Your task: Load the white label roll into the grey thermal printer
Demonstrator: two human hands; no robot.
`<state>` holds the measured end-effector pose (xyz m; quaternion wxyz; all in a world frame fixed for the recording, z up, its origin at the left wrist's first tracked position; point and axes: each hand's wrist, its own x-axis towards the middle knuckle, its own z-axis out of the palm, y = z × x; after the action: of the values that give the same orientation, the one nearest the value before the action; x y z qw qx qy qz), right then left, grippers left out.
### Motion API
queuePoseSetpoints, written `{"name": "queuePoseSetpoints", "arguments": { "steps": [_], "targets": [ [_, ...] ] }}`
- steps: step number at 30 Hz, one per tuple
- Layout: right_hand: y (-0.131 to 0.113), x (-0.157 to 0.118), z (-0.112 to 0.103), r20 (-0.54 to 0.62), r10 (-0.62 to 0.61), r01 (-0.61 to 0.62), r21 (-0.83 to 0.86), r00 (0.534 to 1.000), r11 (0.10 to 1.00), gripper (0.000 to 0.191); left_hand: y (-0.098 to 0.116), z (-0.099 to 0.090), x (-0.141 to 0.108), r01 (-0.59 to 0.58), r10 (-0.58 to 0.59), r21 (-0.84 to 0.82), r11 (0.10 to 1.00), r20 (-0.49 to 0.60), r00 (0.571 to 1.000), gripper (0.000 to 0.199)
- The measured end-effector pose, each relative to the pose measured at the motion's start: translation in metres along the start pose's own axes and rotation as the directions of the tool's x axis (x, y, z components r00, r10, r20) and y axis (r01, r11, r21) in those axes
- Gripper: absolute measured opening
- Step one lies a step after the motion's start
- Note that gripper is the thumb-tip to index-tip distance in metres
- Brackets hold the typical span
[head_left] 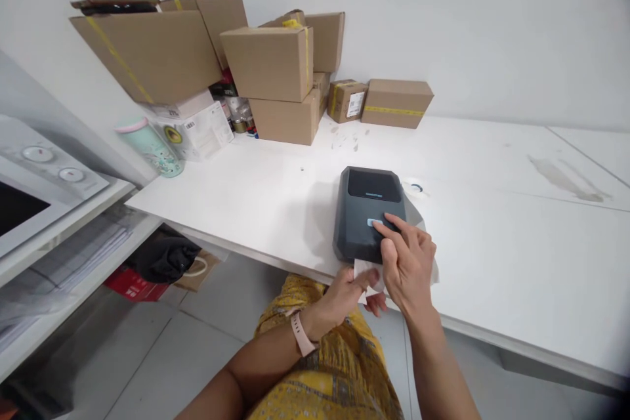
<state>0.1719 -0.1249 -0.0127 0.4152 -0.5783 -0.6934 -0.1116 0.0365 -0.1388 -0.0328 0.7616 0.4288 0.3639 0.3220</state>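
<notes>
A dark grey label printer [367, 213] lies near the front edge of the white table [275, 203]. White label paper [363, 268] comes out of its near end. My left hand [347, 295], with a pink watch band on the wrist, is closed on that paper, thumb on top and fingers underneath. My right hand [408, 259] rests over the printer's right side and holds nothing. Two of its fingers are stretched out, with one fingertip at the light blue button [375, 223]. A pale sheet shows partly behind the printer and my right hand.
Cardboard boxes [268, 62] are stacked against the wall at the back left, with two smaller boxes [398, 103] beside them. A mint tumbler [150, 147] stands at the table's left end. A microwave [44, 177] sits on a shelf at far left. A small roundish item [416, 188] lies beyond the printer.
</notes>
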Motion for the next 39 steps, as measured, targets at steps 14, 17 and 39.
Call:
{"name": "queuePoseSetpoints", "arguments": {
  "steps": [14, 17, 39],
  "targets": [
    [0.024, -0.016, 0.010, 0.052, 0.093, -0.106, 0.372, 0.994, 0.922, 0.037, -0.011, -0.025, -0.019, -0.271, 0.409, 0.538, 0.798, -0.155, 0.899, 0.058],
    [0.018, -0.043, 0.017, 0.066, 0.314, -0.305, 0.490, 0.947, 0.817, 0.053, -0.008, -0.037, -0.023, -0.446, 0.708, 0.611, 0.654, -0.286, 0.646, 0.040],
    [0.040, 0.096, -0.002, -0.064, 0.172, -0.144, 0.313, 0.983, 0.939, 0.067, 0.094, -0.081, 0.091, -0.373, 0.603, 0.594, 0.713, -0.248, 0.758, 0.038]
  ]
}}
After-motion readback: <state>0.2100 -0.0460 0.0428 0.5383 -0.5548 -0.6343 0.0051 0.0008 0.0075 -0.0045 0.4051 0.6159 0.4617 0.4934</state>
